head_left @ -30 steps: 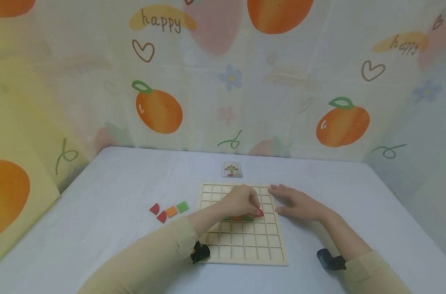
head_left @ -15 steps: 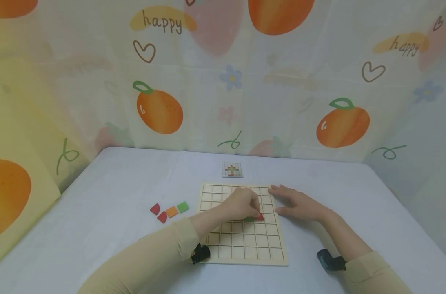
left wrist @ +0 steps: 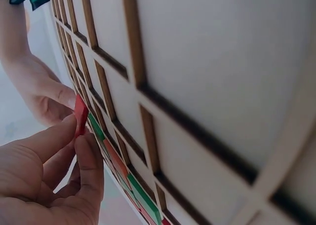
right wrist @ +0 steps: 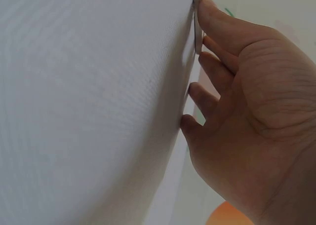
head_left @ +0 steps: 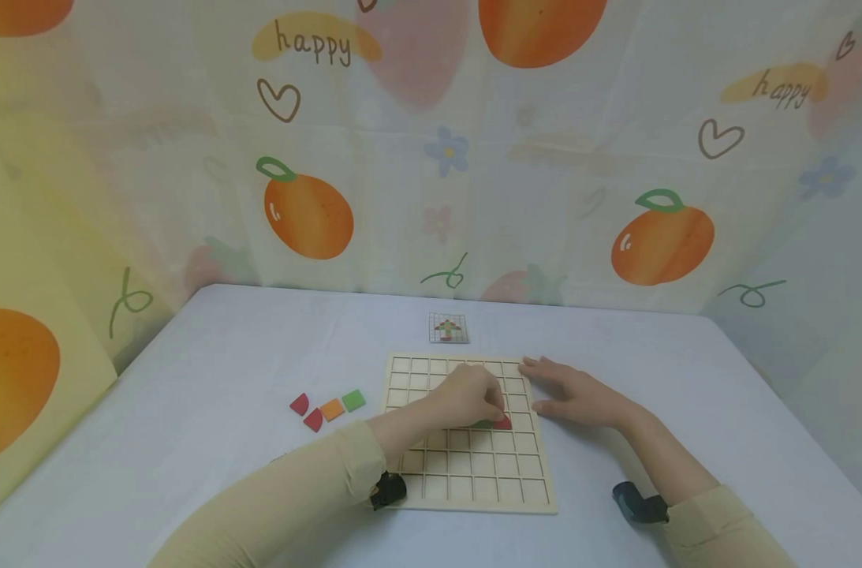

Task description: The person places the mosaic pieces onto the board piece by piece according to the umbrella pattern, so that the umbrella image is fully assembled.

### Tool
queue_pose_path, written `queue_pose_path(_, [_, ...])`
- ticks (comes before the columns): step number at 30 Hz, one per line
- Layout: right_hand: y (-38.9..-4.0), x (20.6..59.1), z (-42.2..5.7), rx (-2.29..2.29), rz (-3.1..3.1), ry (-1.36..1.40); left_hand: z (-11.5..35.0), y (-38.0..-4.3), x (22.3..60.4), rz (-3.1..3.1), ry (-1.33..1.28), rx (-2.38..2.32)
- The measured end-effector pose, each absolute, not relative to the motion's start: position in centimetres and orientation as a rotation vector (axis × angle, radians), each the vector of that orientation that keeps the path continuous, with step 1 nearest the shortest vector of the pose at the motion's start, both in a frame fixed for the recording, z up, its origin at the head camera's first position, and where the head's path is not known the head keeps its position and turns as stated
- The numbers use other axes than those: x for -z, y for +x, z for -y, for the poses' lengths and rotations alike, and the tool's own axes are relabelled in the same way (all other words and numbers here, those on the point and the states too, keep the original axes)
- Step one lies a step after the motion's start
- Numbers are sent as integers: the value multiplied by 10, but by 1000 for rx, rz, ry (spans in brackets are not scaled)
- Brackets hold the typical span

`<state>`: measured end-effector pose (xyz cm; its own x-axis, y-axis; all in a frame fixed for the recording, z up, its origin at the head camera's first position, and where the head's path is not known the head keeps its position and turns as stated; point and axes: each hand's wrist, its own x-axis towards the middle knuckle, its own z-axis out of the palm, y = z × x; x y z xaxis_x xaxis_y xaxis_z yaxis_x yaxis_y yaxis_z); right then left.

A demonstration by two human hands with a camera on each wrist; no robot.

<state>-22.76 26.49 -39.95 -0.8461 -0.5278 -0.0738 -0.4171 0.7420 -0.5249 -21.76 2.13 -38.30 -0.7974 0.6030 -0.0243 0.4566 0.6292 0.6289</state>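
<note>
My left hand (head_left: pixel 468 394) reaches over the wooden grid board (head_left: pixel 473 493) and pinches a red quarter-round tile (left wrist: pixel 81 115) between thumb and fingertips. The tile is tilted, close over a cell at the right end of a row. Beside it in that row lie a green tile (left wrist: pixel 96 128), an orange tile (left wrist: pixel 115 158) and another green tile (left wrist: pixel 144 198), largely hidden by the hand in the head view. My right hand (head_left: pixel 580 394) rests at the board's right edge with fingers extended; its thumb touches the edge in the right wrist view.
Left of the board lie two red quarter-round tiles (head_left: pixel 299 404), an orange square tile (head_left: pixel 332 409) and a green square tile (head_left: pixel 354 400). Behind the board sits a small pattern card (head_left: pixel 448 327). A white cloth (head_left: pixel 210 355) covers the table, with a printed curtain behind.
The left hand has come slightly lower and nearer the front with the red tile, which has turned and shifted a little toward the row. The right hand stays in place.
</note>
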Motion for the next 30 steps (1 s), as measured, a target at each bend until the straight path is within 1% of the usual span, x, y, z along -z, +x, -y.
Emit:
queue_pose_path(6, [-227,400,-265,739,-2731,-733,-18,-220,381,-2619,881,-902])
queue_pose_path(16, [-225,397,-262,748,-2719,-729,-10,-221,368,-2536,820,-1050])
queue_pose_path(24, [-224,397,-262,738,-2719,-693,15,-224,355,-2518,795,-1135])
queue_pose_path(30, [-224,397,-261,748,-2719,-668,36,-227,349,-2528,704,-1155])
